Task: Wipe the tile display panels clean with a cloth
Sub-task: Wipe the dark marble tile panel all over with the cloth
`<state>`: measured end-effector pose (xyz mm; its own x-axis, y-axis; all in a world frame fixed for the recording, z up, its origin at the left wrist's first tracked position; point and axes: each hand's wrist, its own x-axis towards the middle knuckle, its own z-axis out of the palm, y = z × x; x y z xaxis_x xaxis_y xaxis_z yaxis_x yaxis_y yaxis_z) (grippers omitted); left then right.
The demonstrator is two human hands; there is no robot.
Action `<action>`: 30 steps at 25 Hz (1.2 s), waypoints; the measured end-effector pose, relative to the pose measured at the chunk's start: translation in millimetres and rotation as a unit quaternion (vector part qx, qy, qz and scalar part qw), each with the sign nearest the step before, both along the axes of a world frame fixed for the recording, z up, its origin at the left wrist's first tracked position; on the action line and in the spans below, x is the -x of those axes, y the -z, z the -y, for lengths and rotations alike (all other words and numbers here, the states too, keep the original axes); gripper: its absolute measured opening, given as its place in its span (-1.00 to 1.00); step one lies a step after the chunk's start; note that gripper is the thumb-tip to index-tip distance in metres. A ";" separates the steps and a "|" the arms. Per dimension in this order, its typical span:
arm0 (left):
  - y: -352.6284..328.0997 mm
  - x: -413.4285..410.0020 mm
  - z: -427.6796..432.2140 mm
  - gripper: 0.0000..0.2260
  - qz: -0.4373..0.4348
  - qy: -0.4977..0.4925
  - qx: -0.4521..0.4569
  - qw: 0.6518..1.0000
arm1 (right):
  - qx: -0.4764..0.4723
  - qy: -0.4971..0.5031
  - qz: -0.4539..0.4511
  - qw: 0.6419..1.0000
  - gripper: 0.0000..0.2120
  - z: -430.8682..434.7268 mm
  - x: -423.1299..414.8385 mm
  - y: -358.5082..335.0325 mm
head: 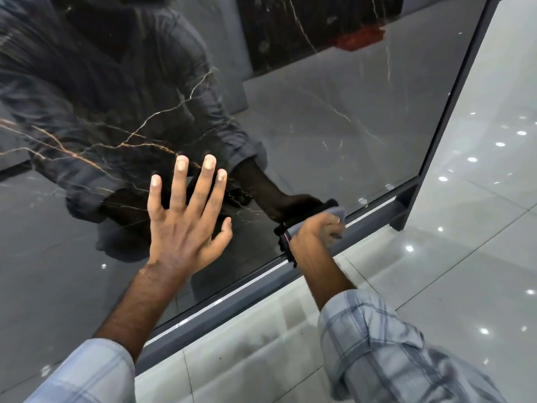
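- Left hand point(181, 225) — fingers spread wide, palm flat against the glossy dark veined tile panel point(334, 117).
- Right hand point(318, 232) — closed around a grey cloth point(338, 212), pressed to the panel's lower edge beside the grey frame point(453, 106).
- Floor point(465, 257) — pale glossy tiles.

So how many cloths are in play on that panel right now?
1. A grey cloth is bunched in the right hand, low on the dark tile panel by the frame's bottom rail. The left hand is flat and bare on the panel. None other is visible.
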<state>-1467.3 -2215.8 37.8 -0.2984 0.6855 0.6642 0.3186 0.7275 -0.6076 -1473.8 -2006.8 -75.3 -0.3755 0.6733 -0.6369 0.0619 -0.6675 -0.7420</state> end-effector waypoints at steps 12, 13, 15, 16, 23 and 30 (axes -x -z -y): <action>3.7 1.4 0.4 -0.27 0.008 0.013 -0.015 1.000 | -0.496 0.014 -0.016 0.868 -0.40 4.9 -3.7 -29.2; 4.3 1.5 0.3 -0.27 0.008 0.011 -0.018 1.000 | -0.385 0.033 0.002 0.922 -0.37 6.1 -7.4 -16.2; 4.6 1.0 -0.5 -0.27 0.010 0.008 -0.021 1.000 | -0.193 0.013 0.057 0.979 -0.39 21.8 -17.5 2.6; 4.5 0.9 -0.9 -0.27 0.013 0.009 -0.022 1.000 | -0.139 -0.048 0.052 0.988 -0.42 34.8 -25.5 5.2; -2.7 -8.1 -0.6 -0.33 0.048 0.029 -0.031 0.998 | 0.006 -0.025 0.078 0.997 -0.51 29.3 -7.8 -22.3; -24.0 -3.7 -54.3 -0.34 0.050 0.062 0.019 0.997 | -0.501 0.034 -0.059 0.863 -0.42 13.8 -6.4 -87.8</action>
